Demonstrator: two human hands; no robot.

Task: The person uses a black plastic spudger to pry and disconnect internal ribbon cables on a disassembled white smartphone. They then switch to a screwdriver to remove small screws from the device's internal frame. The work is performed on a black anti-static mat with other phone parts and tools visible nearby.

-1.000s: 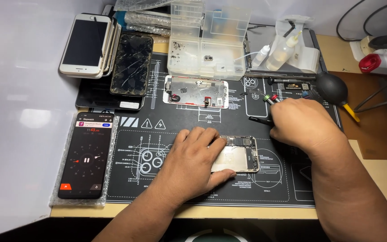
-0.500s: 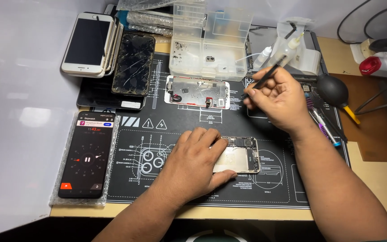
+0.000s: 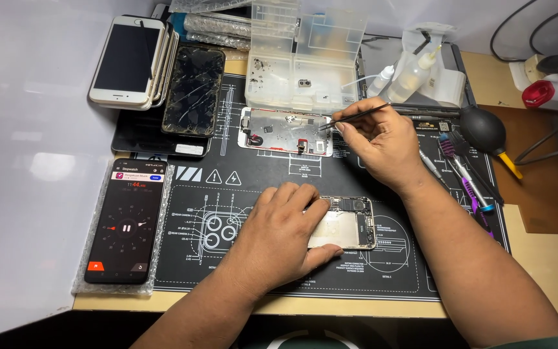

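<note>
The person's left hand (image 3: 285,236) lies flat, palm down, fingers spread a bit & pressing on the opened phone body (image 3: 347,223), which sits on the black repair mat (image 3: 240,187) near its front edge; the hand covers the phone's left part, w/ the thumb along the lower edge. The right hand (image 3: 379,145) is further back, closed in a pinch on a pair of thin black tweezers (image 3: 355,116); the tips point left & sit over the right end of the detached screen assembly (image 3: 285,131), which lies inner side up on the mat just in front of the clear plastic parts box (image 3: 305,58). Can't tell if the tips hold anything, too small. To the right of that hand: screwdrivers w/ purple & blue grips (image 3: 463,174) lie on the mat, a black air blower w/ a yellow nozzle (image 3: 485,132) beside them. 2 small squeeze bottles (image 3: 408,71) stand behind. Left side: a phone showing a stopwatch screen (image 3: 126,223) rests on bubble wrap at the mat's edge, and behind it a stack of white phones (image 3: 134,61) next to a phone w/ cracked glass (image 3: 195,90).
</note>
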